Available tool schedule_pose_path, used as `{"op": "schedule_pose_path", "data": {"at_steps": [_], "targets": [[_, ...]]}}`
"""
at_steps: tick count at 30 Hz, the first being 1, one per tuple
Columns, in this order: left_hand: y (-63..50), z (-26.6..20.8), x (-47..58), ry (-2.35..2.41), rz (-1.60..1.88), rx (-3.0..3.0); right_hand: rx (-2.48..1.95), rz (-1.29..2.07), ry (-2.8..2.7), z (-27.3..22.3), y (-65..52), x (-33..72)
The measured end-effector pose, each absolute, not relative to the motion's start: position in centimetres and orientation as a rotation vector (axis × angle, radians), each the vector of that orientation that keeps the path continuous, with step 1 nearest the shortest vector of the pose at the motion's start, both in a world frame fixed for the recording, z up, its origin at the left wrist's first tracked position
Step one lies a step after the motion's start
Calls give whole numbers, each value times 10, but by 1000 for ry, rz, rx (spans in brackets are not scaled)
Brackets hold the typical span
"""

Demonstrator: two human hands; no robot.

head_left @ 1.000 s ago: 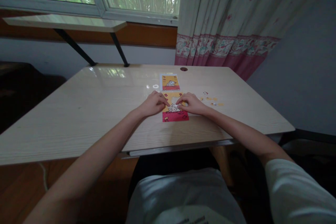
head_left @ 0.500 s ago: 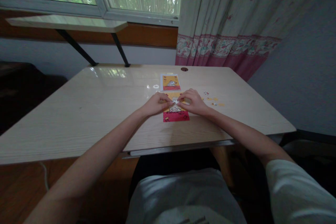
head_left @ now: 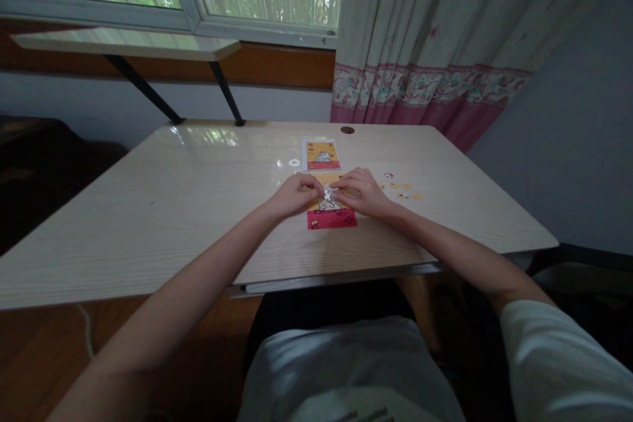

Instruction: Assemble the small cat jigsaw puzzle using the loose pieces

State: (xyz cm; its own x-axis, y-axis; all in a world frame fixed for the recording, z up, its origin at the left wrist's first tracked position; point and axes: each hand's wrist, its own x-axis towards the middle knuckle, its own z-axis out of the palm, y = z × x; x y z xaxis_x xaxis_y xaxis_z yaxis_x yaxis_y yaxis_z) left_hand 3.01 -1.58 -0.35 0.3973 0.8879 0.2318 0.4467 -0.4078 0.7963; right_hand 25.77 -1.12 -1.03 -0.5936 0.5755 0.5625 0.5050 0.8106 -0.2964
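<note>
A yellow and red jigsaw puzzle with a white cartoon animal lies partly put together near the front of the desk. Over its upper middle is a small white puzzle piece, pinched at its left side between the thumb and finger of my left hand. Just right of that piece is my right hand, its thumb and forefinger slightly apart; whether they touch the piece is too small to tell. Behind the puzzle lies a picture card with a similar design. My fingers hide part of the puzzle's upper half.
Several loose puzzle pieces, yellow and white, lie right of my right hand. The pale wooden desk has a raised shelf at back left and a cable hole at the back edge. A curtain hangs behind.
My right thumb and forefinger have parted a little from the white piece. It shows more between my hands now and looks turned. My left hand has barely moved.
</note>
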Motion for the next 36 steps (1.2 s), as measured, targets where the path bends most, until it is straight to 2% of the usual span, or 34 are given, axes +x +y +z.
{"op": "schedule_pose_path", "data": {"at_steps": [17, 22, 31, 36], "targets": [[-15, -4, 29, 1068, 798, 2085, -788, 131, -2399, -10, -14, 257], [-10, -5, 19, 1119, 883, 2179, -802, 106, -2368, -11, -13, 257], [-7, -13, 2, 1474, 503, 2527, -844, 172, -2314, -13, -13, 255], [-8, -13, 3, 1485, 483, 2529, -936, 199, -2337, -14, -9, 258]]}}
